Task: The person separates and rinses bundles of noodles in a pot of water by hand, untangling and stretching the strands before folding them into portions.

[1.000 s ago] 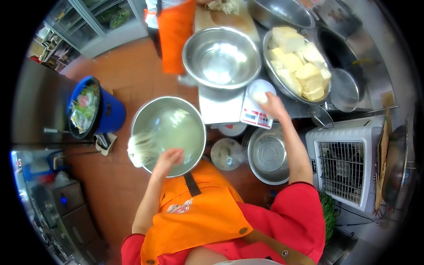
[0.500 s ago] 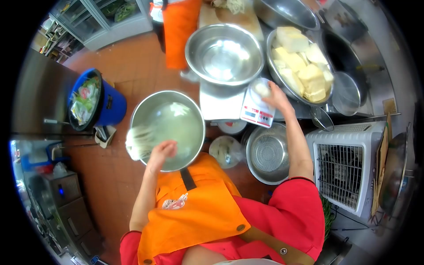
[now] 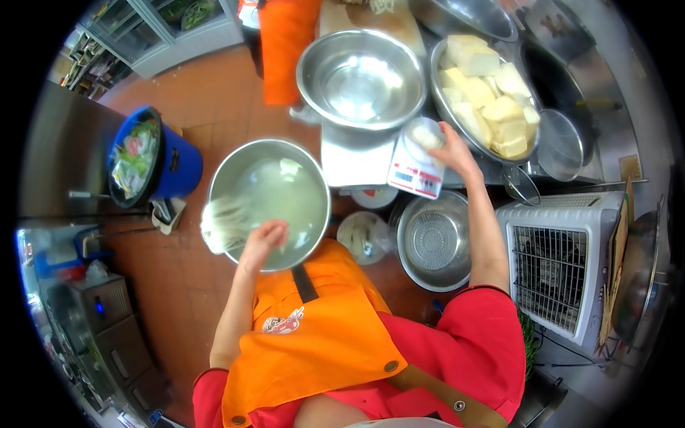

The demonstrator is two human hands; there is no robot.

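Note:
My left hand (image 3: 267,239) is over the near part of a large steel pot (image 3: 325,214) of cloudy liquid, its fingers curled; what it holds, if anything, is hidden. Beside it, a bundle of white strands (image 3: 222,222) lies over the pot's left rim, partly blurred. My right hand (image 3: 451,153) is at the right edge of a kitchen scale (image 3: 416,176) with a red-and-white front. Its fingers touch a small whitish lump (image 3: 427,137) on the scale's round top. An empty steel bowl (image 3: 360,80) stands just behind the scale.
An oval basin (image 3: 437,93) of pale yellow blocks (image 3: 503,110) is at the back right. A perforated bowl (image 3: 434,242) and a grey-framed cooler (image 3: 556,267) are at the right. A blue bin (image 3: 178,167) stands left. At the top is a person in an orange apron (image 3: 289,50).
The whole view has shifted slightly, so most things sit a little higher. My right hand stays by the lump at the scale, my left over the pot.

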